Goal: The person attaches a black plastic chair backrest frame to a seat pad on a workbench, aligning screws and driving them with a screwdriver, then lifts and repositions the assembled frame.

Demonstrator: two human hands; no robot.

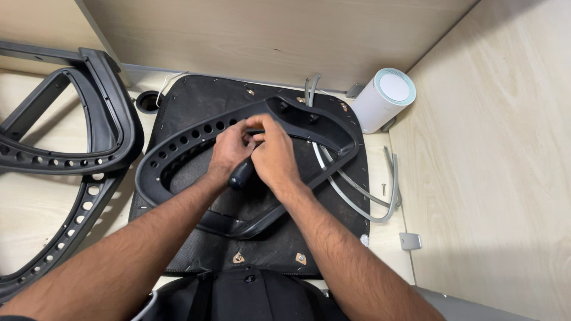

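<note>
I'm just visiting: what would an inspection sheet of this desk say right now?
Surface: pale wood desk, mostly covered by a black fabric panel.
Job's things: black plastic frame on the panel; dark-handled tool.
Clutter: second black frame at left; white cylinder; small screw; metal clip.
Hands: left hand and right hand together on the tool.
Cables: grey curved strips; thin white cable near desk hole.
Surroundings: wood partitions.
</note>
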